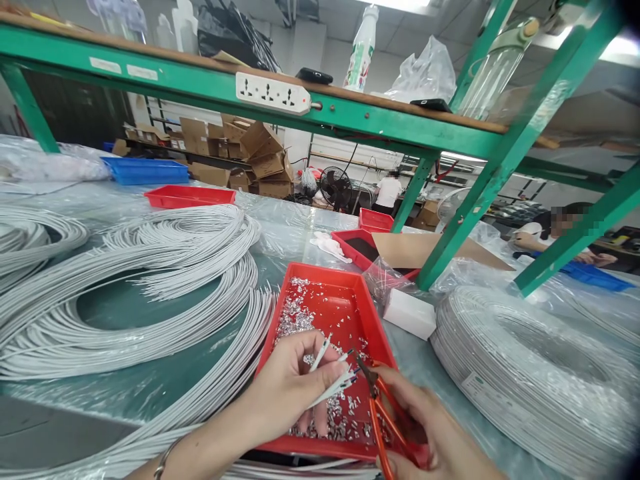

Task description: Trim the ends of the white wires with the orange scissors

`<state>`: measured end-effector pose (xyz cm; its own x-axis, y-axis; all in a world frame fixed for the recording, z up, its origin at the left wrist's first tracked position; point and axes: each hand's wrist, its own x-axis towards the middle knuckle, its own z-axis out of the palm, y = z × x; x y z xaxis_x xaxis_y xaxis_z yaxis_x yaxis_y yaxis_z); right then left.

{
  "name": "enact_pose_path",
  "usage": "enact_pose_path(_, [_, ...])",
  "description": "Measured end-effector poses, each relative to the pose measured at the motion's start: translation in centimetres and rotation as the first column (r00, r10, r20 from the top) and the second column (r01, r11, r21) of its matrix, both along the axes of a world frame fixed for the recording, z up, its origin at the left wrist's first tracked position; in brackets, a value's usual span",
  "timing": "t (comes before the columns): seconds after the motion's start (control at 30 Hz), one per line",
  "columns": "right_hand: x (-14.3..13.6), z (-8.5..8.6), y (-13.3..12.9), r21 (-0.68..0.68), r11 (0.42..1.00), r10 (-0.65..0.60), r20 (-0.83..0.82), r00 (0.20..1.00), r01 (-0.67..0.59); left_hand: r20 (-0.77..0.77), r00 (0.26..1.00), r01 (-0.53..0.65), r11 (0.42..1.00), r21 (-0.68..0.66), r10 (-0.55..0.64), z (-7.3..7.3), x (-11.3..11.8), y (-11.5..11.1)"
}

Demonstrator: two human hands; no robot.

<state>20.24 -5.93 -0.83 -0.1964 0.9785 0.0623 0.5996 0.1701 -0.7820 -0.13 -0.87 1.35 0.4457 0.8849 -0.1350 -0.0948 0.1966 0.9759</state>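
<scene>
My left hand [305,380] is closed around several white cables [325,387], whose stripped ends with dark inner wires fan out to the right. In my right hand [425,420] is a pair of pliers with orange handles [381,427], its dark jaws close to the cable tips. Whether the jaws touch a wire I cannot tell. Below both hands lies a red tray [374,313], strewn with small shiny metal pieces [295,313] mostly along its left side and near end.
Coiled white cables [220,333] cover the left of the table; a wrapped cable coil [500,373] and white box [410,313] lie right. Beyond are another red tray [190,196] and a blue tray [145,171]. A green shelf frame [380,127] crosses above. Two people work farther back.
</scene>
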Motion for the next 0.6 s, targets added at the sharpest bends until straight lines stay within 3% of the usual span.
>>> enact_pose_path(0.17, [-0.5, 1.3, -0.5, 0.099, 0.993, -0.073, 0.087, 0.994, 0.064, 0.001, 0.999, 0.044, 0.999, -0.004, -0.044, -0.1, -0.4, -0.3])
enact_pose_path(0.3, [-1.1, 1.8, -0.7, 0.090, 0.995, -0.048, 0.106, 0.993, 0.038, 0.030, 0.997, 0.069, 0.998, 0.015, -0.069, -0.3, -0.7, -0.3])
enact_pose_path(0.6, [-2.5, 3.5, -0.8, 0.160, 0.986, -0.094, 0.246, 0.965, 0.055, -0.147, 0.989, 0.015, 0.993, 0.113, 0.002, 0.5, 0.0, -0.6])
